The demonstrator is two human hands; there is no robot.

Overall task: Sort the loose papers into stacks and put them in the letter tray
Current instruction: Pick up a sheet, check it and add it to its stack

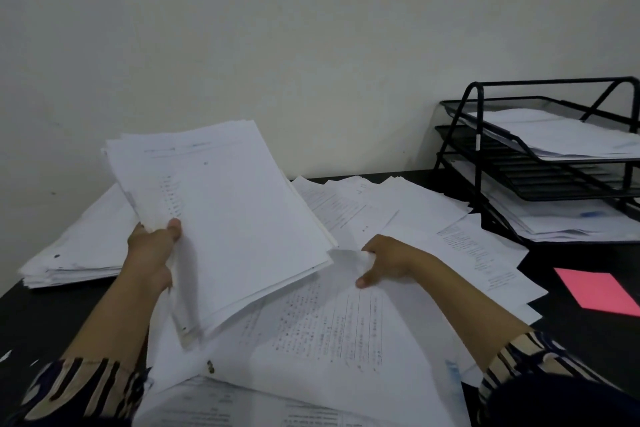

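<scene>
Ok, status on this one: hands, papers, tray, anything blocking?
Left hand grips lifted sheaf. Right hand pinches loose sheet. Letter tray partly filled. Path unobstructed.

Office desk — black tabletop (588, 340) strewn with printed papers (346, 322), tiered letter tray (540, 163) (black mesh) against plain wall (277, 28).

No legible text anywhere. Print on held sheaf (221, 218) at centre left, table sheet (332, 326) at lower centre, loose sheet (474, 246) at centre right: too blurred to read.
</scene>
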